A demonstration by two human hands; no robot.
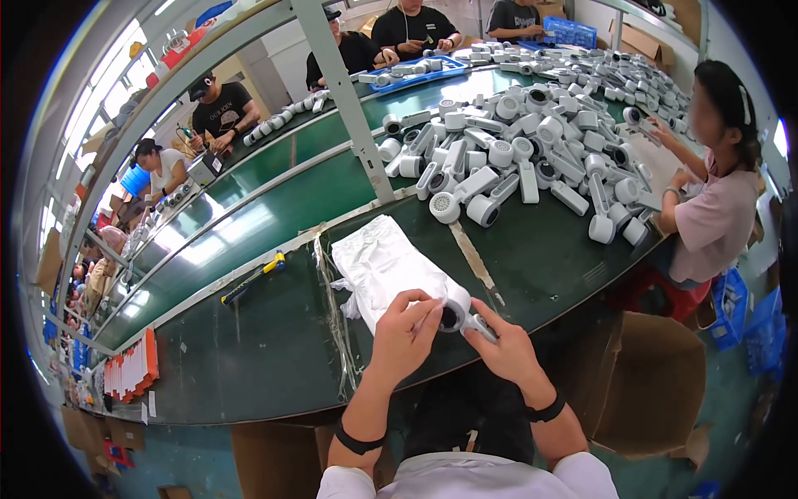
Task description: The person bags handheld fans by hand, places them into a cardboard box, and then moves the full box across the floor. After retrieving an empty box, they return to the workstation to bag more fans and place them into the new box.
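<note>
A white handheld device with a round head and a straight grey-white handle (456, 309) is held above the front edge of the dark green table. My right hand (504, 345) is closed round its handle. The dark round opening of the head faces my left hand (406, 333), whose thumb and fingers pinch together at the rim. Whatever they grip there is too small to make out. Just beyond both hands lies a stack of white plastic bags (386, 254), partly covered by my left hand and the device.
A large heap of similar devices (524, 150) covers the table's far right. A yellow-and-black tool (256, 276) and an orange box of white cards (133, 368) lie left. A metal post (345, 100) rises beyond the bags. A co-worker (715, 183) sits right, near an open carton (648, 387).
</note>
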